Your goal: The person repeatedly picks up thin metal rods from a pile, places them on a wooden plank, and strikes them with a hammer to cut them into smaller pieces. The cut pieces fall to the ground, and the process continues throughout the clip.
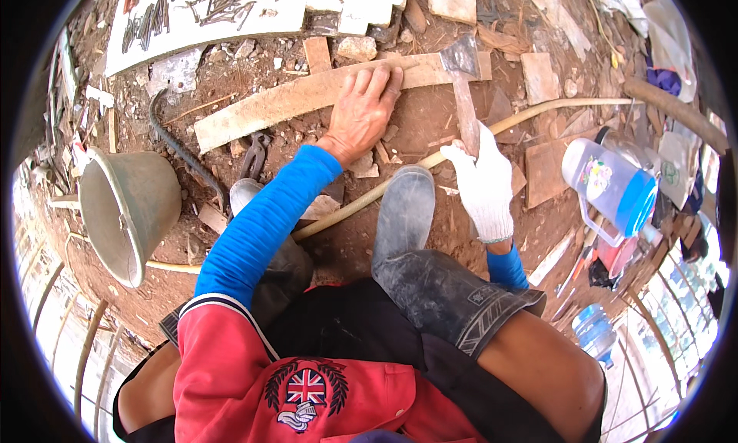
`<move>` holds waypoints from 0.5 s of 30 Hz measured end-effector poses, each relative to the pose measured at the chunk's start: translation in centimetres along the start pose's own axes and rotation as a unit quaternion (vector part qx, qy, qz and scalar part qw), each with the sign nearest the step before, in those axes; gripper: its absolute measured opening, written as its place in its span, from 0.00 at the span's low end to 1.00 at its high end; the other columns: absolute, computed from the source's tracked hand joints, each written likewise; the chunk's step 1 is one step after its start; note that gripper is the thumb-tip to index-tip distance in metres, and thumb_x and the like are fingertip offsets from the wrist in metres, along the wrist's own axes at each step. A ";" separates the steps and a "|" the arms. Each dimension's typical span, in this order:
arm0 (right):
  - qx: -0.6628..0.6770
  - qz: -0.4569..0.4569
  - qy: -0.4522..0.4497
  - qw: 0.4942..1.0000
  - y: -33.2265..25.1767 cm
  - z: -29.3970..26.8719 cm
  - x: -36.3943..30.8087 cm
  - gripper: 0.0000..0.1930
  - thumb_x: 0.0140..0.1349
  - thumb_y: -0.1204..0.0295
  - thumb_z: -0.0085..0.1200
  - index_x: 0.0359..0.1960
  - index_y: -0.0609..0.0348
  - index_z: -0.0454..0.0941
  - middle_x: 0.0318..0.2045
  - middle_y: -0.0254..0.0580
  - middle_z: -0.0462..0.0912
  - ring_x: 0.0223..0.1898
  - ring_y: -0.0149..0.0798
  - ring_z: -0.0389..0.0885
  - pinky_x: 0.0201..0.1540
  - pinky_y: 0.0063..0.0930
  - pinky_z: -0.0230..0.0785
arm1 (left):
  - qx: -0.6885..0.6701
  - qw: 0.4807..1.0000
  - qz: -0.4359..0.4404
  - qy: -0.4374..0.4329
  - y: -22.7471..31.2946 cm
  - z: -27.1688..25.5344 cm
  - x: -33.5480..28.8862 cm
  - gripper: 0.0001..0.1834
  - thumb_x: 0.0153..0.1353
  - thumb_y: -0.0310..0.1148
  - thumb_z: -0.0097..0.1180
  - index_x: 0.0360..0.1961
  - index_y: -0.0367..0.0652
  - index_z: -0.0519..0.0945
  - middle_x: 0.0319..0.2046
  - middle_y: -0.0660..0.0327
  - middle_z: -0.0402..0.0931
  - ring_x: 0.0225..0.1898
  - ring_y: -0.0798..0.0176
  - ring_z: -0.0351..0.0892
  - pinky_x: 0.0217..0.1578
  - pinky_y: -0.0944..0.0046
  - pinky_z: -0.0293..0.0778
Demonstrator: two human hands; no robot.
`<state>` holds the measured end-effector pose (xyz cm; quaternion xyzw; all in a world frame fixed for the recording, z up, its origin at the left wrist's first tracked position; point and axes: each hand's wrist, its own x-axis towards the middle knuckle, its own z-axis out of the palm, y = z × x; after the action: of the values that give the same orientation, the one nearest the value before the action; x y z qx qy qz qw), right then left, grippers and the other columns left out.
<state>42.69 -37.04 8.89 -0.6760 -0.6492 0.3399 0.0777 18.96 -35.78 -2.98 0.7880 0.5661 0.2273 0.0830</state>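
A long narrow wooden board lies on the dirt ahead of me, bent in look by the lens. My left hand, bare below a blue sleeve, rests across its middle with the fingers over the far edge. In a white knitted glove, my right hand is closed round the wooden handle of a hammer. Its dark metal head lies over the board's right end; whether they touch I cannot tell. Rusty pincers lie on the ground near my left boot.
Nails lie on a white sheet at the far left. A grey bucket lies tipped at left. A bamboo pole runs past my boots. At right are a lidded plastic jug and wood scraps.
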 end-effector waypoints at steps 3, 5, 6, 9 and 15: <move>0.033 -0.023 0.007 0.999 0.3 0.3 -0.3 0.34 0.72 0.61 0.68 0.72 0.69 0.72 0.38 0.49 0.93 0.39 0.44 0.94 0.42 0.36 0.84 | -0.046 0.998 -0.049 0.007 0.6 -0.4 1.0 0.25 0.68 0.29 0.62 0.65 0.33 0.81 0.58 0.50 0.77 0.54 0.45 0.76 0.57 0.46 0.74; 0.036 -0.037 0.016 0.999 0.1 0.3 -0.6 0.34 0.72 0.61 0.68 0.73 0.68 0.72 0.38 0.49 0.93 0.39 0.44 0.94 0.43 0.36 0.84 | -0.026 0.999 -0.033 0.014 0.6 -0.2 1.2 0.23 0.68 0.29 0.61 0.63 0.32 0.82 0.57 0.50 0.77 0.55 0.46 0.76 0.57 0.46 0.74; 0.031 -0.039 0.019 0.999 -0.2 0.3 -0.7 0.34 0.72 0.61 0.68 0.73 0.68 0.72 0.39 0.50 0.93 0.40 0.45 0.94 0.43 0.36 0.84 | -0.015 0.999 -0.024 0.018 0.5 -0.2 1.2 0.22 0.68 0.28 0.61 0.62 0.32 0.83 0.57 0.50 0.77 0.55 0.46 0.76 0.57 0.46 0.74; 0.003 -0.044 0.027 0.999 -1.5 0.2 -0.5 0.33 0.71 0.62 0.69 0.72 0.66 0.73 0.41 0.53 0.93 0.41 0.48 0.94 0.44 0.38 0.84 | -0.001 1.000 -0.020 0.007 0.8 -0.2 1.1 0.23 0.66 0.28 0.61 0.61 0.31 0.83 0.56 0.50 0.77 0.55 0.45 0.76 0.57 0.47 0.74; -0.017 0.002 -0.025 1.000 0.3 2.5 1.5 0.34 0.68 0.62 0.73 0.71 0.63 0.75 0.42 0.57 0.92 0.41 0.52 0.94 0.45 0.43 0.84 | -0.028 0.998 -0.049 0.020 1.2 -0.7 2.2 0.20 0.56 0.26 0.61 0.52 0.33 0.84 0.49 0.50 0.76 0.51 0.46 0.77 0.53 0.49 0.75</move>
<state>41.46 -36.53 6.34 -0.6701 -0.6550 0.3458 0.0492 20.21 -34.27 -1.35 0.7517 0.5993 0.2547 0.1045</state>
